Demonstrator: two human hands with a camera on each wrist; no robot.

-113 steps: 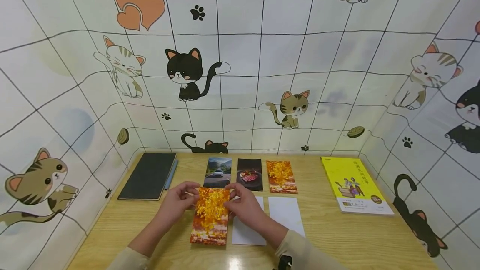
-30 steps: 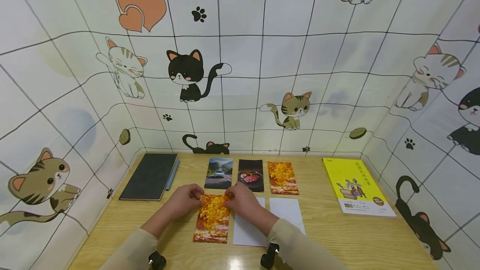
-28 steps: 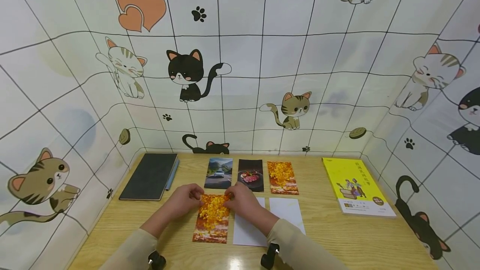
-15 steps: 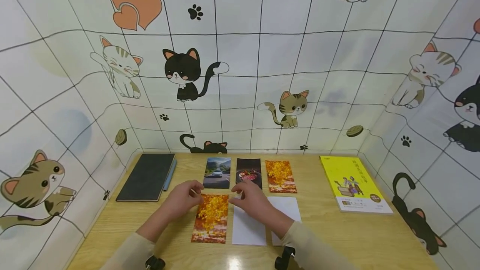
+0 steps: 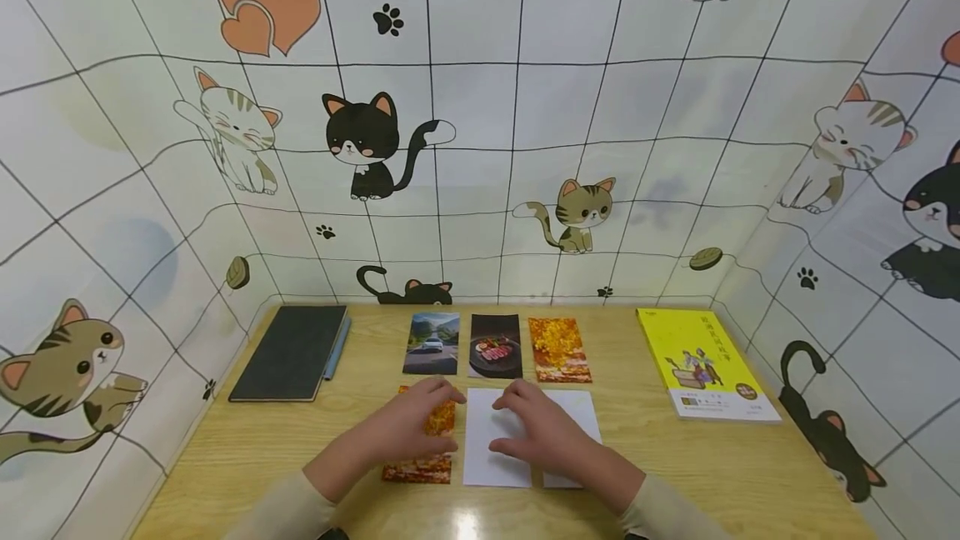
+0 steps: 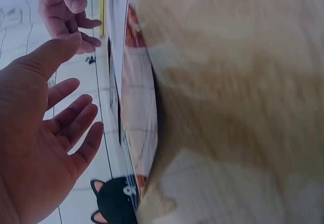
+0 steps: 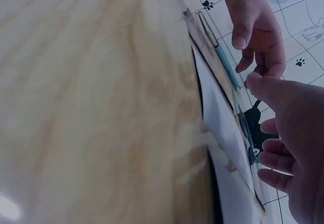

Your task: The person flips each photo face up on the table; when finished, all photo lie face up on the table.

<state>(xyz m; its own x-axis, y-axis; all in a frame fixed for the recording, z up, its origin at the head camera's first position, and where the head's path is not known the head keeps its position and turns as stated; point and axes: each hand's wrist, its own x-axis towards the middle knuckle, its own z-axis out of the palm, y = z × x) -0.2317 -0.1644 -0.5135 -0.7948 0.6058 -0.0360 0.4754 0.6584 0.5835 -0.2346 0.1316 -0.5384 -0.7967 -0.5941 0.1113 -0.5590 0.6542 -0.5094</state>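
Note:
My left hand (image 5: 408,427) is over the front-left autumn-tree photo card (image 5: 418,472), covering its middle. Its fingers are loosely bent with nothing between them, as the left wrist view also shows of the hand (image 6: 45,117). The right hand (image 5: 551,432) hovers above two blank white cards, the middle one (image 5: 487,469) and the right one (image 5: 576,407), and partly hides both. In the right wrist view that hand (image 7: 298,133) has its thumb and fingers spread apart, holding nothing. Behind lie a car photo card (image 5: 432,344), a steak photo card (image 5: 495,348) and another autumn-tree card (image 5: 560,350).
A black notebook (image 5: 288,352) with a blue edge of something (image 5: 337,348) beside it lies at the back left of the wooden table (image 5: 225,473). A yellow book (image 5: 701,365) lies at the right. Cat-printed cloth walls (image 5: 480,107) enclose the table.
Both hands have let go of the front-left autumn-tree card, which lies flat in the front row. They have since moved to the right and nearer the person.

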